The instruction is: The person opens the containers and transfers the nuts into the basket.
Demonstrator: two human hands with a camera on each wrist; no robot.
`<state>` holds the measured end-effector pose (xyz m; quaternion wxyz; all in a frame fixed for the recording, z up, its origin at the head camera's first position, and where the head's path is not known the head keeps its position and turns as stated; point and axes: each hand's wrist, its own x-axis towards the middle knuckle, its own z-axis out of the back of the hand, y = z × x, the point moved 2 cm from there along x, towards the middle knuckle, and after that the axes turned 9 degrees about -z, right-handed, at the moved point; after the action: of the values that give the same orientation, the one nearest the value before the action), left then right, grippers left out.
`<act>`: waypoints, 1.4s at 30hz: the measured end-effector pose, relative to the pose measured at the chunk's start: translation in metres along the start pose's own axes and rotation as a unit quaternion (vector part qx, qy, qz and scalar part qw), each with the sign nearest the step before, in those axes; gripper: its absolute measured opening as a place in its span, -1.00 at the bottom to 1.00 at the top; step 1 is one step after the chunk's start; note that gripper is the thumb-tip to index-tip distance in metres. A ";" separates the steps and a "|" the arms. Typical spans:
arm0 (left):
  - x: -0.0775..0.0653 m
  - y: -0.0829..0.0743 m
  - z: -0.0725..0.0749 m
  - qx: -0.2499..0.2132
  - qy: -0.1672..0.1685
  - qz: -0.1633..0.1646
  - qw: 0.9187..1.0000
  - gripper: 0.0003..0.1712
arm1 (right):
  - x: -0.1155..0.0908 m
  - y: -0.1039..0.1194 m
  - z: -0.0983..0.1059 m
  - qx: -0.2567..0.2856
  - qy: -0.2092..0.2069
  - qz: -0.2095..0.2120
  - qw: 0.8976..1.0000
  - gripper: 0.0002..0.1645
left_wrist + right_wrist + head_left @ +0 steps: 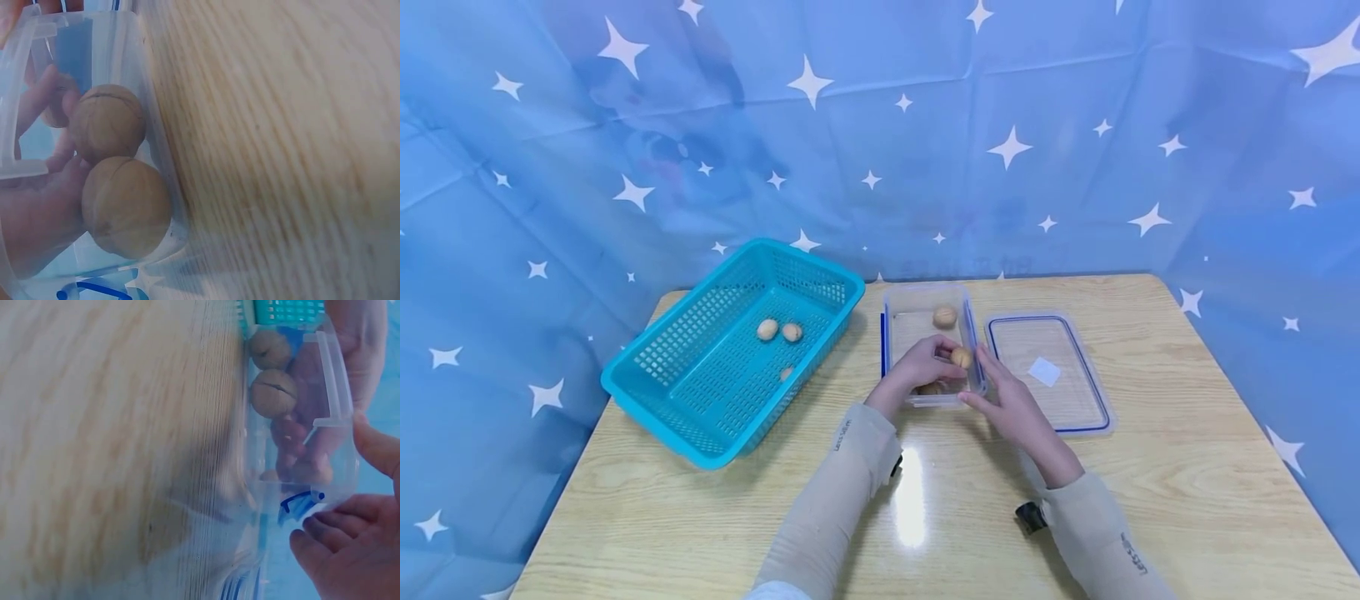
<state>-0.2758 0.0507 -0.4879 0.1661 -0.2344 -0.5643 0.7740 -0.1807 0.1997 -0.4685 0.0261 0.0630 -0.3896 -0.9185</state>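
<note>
Left grip (922, 363) pinches a walnut (961, 357) in the clear box (912, 327); right grip (1015, 406), spread, touches its right side. Three other walnuts (945, 317) already lie inside, three in the left basket (711, 408); the lid (1075, 383) is off.

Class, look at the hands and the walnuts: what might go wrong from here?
The rounded walnut pinched by the left hand may slip loose and drop. The clear box might shift or tip if the right hand, at its side, pushes too hard.
</note>
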 end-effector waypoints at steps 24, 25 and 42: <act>-0.017 -0.014 0.019 -0.093 -0.094 -0.085 0.988 -0.47 | -0.001 -0.002 -0.005 0.002 0.002 0.002 1.000 -0.05; -0.019 -0.018 0.023 -0.095 -0.096 -0.091 0.987 -0.47 | -0.001 -0.002 -0.005 0.003 0.001 0.000 1.000 -0.04; -0.066 -0.108 0.142 -0.067 -0.173 -0.178 0.966 -0.44 | 0.000 -0.003 -0.003 0.013 0.009 -0.013 1.000 -0.02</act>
<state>-0.2993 -0.0632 -0.3375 0.1848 -0.0037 -0.6678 0.7210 -0.1804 0.1995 -0.4729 0.0172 0.0766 -0.4003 -0.9130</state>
